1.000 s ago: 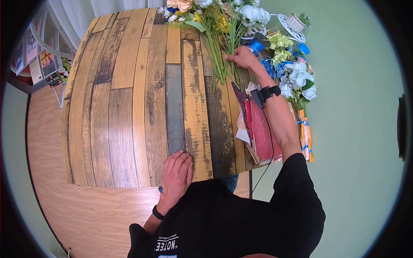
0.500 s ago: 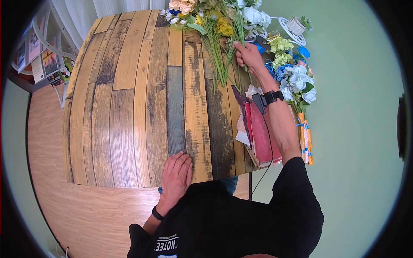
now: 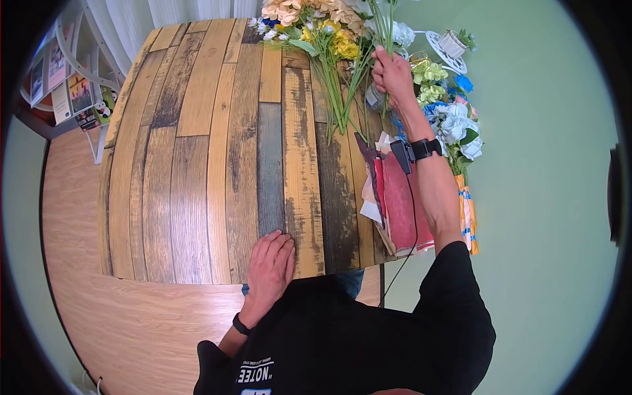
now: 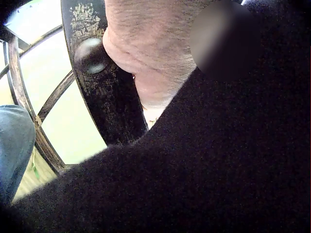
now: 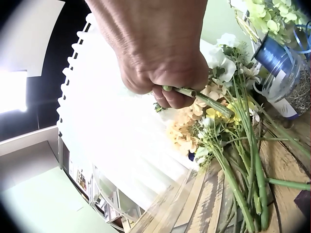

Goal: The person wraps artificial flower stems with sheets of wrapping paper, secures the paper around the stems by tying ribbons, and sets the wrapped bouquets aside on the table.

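My right hand [image 3: 395,76] is raised over the far right of the table, gripping green flower stems [image 5: 214,104] whose cut ends poke out below the fist in the right wrist view. Beneath it lies a bundle of artificial flowers, with long green stems [image 3: 337,102], yellow blooms [image 3: 343,46] and peach blooms [image 3: 283,12]. Beside that bundle are a blue ribbon spool [image 5: 272,53] and a clear glass vessel [image 5: 286,82]. My left hand [image 3: 270,263] rests flat on the table's near edge, holding nothing; the left wrist view shows mostly dark cloth.
Red and dark wrapping paper [image 3: 398,204] lies at the table's right side. Next to it are pale blue flowers [image 3: 457,122] with an orange-wrapped stem end [image 3: 466,217]. A white stand [image 3: 454,52] bears a small potted plant. A magazine rack [image 3: 72,99] stands at far left.
My right hand has moved away from me and slightly right, lifting stems off the bundle; the glass vessel now shows below it. The left hand stays in place.
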The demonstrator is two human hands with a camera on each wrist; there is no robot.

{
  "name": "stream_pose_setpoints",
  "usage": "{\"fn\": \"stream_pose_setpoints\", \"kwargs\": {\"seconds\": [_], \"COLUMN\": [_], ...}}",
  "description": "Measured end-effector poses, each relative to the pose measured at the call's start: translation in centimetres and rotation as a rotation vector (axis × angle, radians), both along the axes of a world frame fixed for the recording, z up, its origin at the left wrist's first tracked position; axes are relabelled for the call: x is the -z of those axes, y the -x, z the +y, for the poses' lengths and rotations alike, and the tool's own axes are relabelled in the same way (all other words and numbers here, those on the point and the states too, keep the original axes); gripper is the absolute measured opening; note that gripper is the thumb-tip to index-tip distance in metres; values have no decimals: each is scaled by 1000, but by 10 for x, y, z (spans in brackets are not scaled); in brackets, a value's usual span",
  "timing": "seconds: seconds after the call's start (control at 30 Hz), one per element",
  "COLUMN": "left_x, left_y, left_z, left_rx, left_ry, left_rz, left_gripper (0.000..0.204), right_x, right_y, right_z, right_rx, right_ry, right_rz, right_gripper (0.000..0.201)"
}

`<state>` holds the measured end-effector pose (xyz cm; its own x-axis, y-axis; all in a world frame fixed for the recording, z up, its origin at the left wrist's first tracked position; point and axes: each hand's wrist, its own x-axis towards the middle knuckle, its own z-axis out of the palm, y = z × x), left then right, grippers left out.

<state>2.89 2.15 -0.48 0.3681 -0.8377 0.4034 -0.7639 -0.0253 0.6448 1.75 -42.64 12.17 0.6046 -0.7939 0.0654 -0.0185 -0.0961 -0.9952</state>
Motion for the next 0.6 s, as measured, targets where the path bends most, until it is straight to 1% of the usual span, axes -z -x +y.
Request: {"fn": "stream_pose_setpoints", "kwargs": {"seconds": [0.07,0.17,0.23,0.27,0.33,0.37,0.4,0.43,0.47,0.53,0.57,0.6], "left_x": [0,-2,-2,-1,2,2,0,-1,-2,-3,-7,-8], "left_y": [0,0,1,1,2,2,1,2,3,9,12,17], "left_z": [0,-1,-2,-3,-1,-1,-1,-1,-4,-9,-12,-17], "left_rx": [-1,7,-14,19,-10,39,11,-19,29,51,134,165], "left_ry": [3,4,21,21,31,30,37,36,25,132,133,115], "left_rz": [1,-5,22,14,87,82,285,487,484,1063,1164,1165], "left_gripper": [24,24,23,23,19,19,21,24,24,38,56,56], "right_x": [-7,-14,-24,-25,-14,-11,-10,-14,-17,-9,1,9], "right_y": [0,2,2,3,7,7,6,10,14,19,20,23], "right_z": [6,21,48,59,70,83,99,121,146,185,203,221], "right_rx": [48,29,66,98,90,92,96,68,40,-4,1,1], "right_ry": [30,50,78,107,353,397,443,313,184,104,98,92], "right_rz": [-2,-60,-74,-84,-107,-158,-205,-229,-258,-312,-277,-244], "right_gripper": [30,31,32,32,36,37,39,39,39,30,32,34]}}
